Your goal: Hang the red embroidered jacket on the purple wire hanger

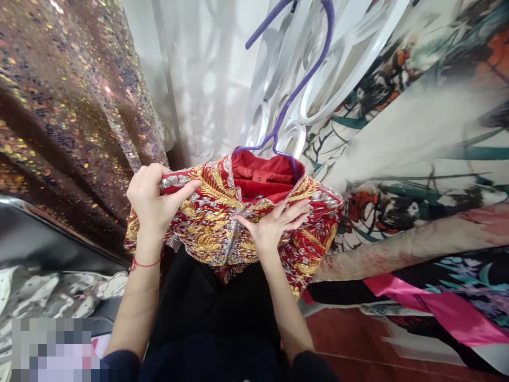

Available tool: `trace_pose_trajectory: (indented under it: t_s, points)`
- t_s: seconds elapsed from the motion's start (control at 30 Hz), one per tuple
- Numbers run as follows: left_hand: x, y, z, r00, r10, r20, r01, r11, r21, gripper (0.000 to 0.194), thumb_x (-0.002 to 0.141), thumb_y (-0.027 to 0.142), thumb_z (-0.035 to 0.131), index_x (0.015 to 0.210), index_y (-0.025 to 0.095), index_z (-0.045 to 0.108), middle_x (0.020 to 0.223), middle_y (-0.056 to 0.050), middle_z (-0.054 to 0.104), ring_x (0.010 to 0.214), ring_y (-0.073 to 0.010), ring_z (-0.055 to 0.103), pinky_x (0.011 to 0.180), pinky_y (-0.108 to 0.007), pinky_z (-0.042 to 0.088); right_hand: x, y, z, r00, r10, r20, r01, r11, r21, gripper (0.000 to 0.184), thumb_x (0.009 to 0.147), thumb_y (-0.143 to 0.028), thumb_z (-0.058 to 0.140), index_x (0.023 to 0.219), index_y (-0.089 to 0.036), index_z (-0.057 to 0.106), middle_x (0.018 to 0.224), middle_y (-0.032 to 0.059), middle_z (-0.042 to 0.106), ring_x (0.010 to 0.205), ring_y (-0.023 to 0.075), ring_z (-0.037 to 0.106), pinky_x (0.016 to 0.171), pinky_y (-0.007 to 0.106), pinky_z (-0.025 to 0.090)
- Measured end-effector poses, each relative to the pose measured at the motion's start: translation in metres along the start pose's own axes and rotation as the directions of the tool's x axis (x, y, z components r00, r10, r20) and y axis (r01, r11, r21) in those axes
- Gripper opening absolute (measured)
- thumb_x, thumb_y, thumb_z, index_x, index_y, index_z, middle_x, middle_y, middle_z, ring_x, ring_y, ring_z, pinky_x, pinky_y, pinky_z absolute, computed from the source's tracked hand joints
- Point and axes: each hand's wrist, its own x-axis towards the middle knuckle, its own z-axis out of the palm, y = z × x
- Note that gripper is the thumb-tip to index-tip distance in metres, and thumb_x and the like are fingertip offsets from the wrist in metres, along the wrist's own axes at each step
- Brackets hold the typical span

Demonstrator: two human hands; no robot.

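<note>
In front of me hangs a red jacket [207, 233] with gold and silver embroidery and a stand-up collar. Its red lining shows a small tag marked S [260, 176]. A purple wire hanger [284, 114] comes up out of the neck opening. My left hand [153, 193] grips the jacket's shoulder on the left, thumb on top and fingers curled behind. My right hand [274, 225] lies on the jacket's chest below the collar, its fingers spread over the embroidery.
At the left hangs a brown sequined cloth [91, 90]. White openwork panel [338, 79] stands behind the hanger. Floral fabric [397, 185] drapes on the right, with black and pink cloth [433, 307] lower down. Red tiled floor [342, 339] shows below.
</note>
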Motion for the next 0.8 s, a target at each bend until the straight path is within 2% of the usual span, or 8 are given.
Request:
trace_pose_trajectory:
  t_s: [0.13, 0.3, 0.4, 0.53, 0.63, 0.67, 0.73, 0.8]
  points:
    - [0.0, -0.001, 0.004, 1.0, -0.005, -0.001, 0.005, 1.0, -0.007, 0.05, 0.076, 0.062, 0.076, 0.068, 0.025, 0.043, 0.066, 0.0, 0.052, 0.063, -0.0183, 0.045, 0.065, -0.037, 0.039, -0.028, 0.005, 0.014, 0.983, 0.018, 0.185, -0.014, 1.0, -0.024, 0.109, 0.075, -0.088, 0.056, 0.138, 0.001, 0.053, 0.151, 0.046, 0.033, 0.148, 0.0597, 0.018, 0.104, 0.084, 0.02]
    - [-0.001, -0.002, 0.005, 1.0, -0.007, 0.003, 0.007, 1.0, -0.016, 0.049, 0.077, 0.061, 0.076, 0.068, 0.025, 0.043, 0.068, 0.0, 0.053, 0.065, -0.0191, 0.047, 0.066, -0.038, 0.04, -0.052, 0.006, 0.029, 0.859, 0.044, 0.511, -0.033, 0.999, -0.031, 0.093, 0.081, -0.079, 0.059, 0.133, -0.002, 0.059, 0.144, 0.0436, 0.045, 0.142, 0.0578, 0.034, 0.104, 0.082, 0.021]
    - [-0.001, -0.002, 0.004, 1.0, 0.005, 0.015, -0.005, 1.0, -0.025, 0.048, 0.077, 0.059, 0.077, 0.069, 0.025, 0.044, 0.069, 0.0, 0.054, 0.066, -0.0192, 0.047, 0.066, -0.038, 0.04, -0.06, 0.004, 0.029, 0.826, 0.034, 0.562, -0.04, 0.999, -0.002, 0.085, 0.084, -0.074, 0.059, 0.135, -0.005, 0.058, 0.145, 0.0407, 0.046, 0.142, 0.056, 0.033, 0.104, 0.081, 0.021]
    - [0.0, -0.001, 0.003, 1.0, 0.003, 0.013, -0.003, 0.999, -0.053, 0.047, 0.076, 0.056, 0.078, 0.068, 0.025, 0.043, 0.068, 0.0, 0.052, 0.065, -0.019, 0.045, 0.066, -0.038, 0.038, -0.066, 0.001, 0.009, 0.933, 0.023, 0.36, -0.076, 0.988, 0.134, 0.089, 0.076, -0.079, 0.056, 0.136, -0.013, 0.057, 0.148, 0.0336, 0.043, 0.143, 0.0556, 0.031, 0.104, 0.08, 0.021]
    - [0.002, 0.0, 0.003, 1.0, -0.017, 0.02, 0.018, 0.998, -0.06, 0.048, 0.075, 0.056, 0.079, 0.067, 0.025, 0.042, 0.066, 0.0, 0.05, 0.065, -0.019, 0.044, 0.066, -0.038, 0.036, -0.051, 0.006, -0.021, 0.997, 0.052, 0.051, -0.065, 0.951, 0.302, 0.083, 0.078, -0.064, 0.057, 0.145, -0.015, 0.046, 0.141, 0.029, 0.046, 0.135, 0.0511, 0.04, 0.104, 0.076, 0.028]
    - [0.002, 0.001, 0.003, 1.0, -0.02, 0.02, 0.021, 0.998, -0.062, 0.049, 0.075, 0.056, 0.079, 0.067, 0.025, 0.042, 0.066, 0.0, 0.049, 0.065, -0.0189, 0.043, 0.066, -0.038, 0.036, -0.04, 0.01, -0.032, 0.995, 0.061, -0.077, -0.031, 0.939, 0.342, 0.077, 0.081, -0.054, 0.057, 0.146, -0.016, 0.043, 0.137, 0.0272, 0.048, 0.13, 0.0483, 0.044, 0.103, 0.073, 0.032]
    - [0.002, 0.001, 0.004, 0.999, -0.022, 0.027, 0.024, 0.997, -0.071, 0.05, 0.075, 0.057, 0.079, 0.067, 0.025, 0.041, 0.066, 0.001, 0.048, 0.065, -0.0189, 0.042, 0.065, -0.038, 0.035, -0.006, 0.021, -0.054, 0.944, 0.066, -0.324, 0.052, 0.938, 0.343, 0.062, 0.085, -0.041, 0.057, 0.143, -0.02, 0.045, 0.133, 0.023, 0.05, 0.124, 0.043, 0.049, 0.101, 0.068, 0.037]
    - [0.003, 0.0, 0.006, 0.999, -0.017, 0.028, 0.02, 0.996, -0.086, 0.05, 0.075, 0.058, 0.078, 0.067, 0.025, 0.042, 0.066, 0.001, 0.048, 0.064, -0.0187, 0.042, 0.065, -0.037, 0.034, 0.036, 0.035, -0.072, 0.9, 0.089, -0.427, 0.056, 0.947, 0.315, 0.056, 0.089, -0.039, 0.058, 0.141, -0.022, 0.048, 0.139, 0.0217, 0.048, 0.129, 0.0423, 0.047, 0.105, 0.066, 0.036]
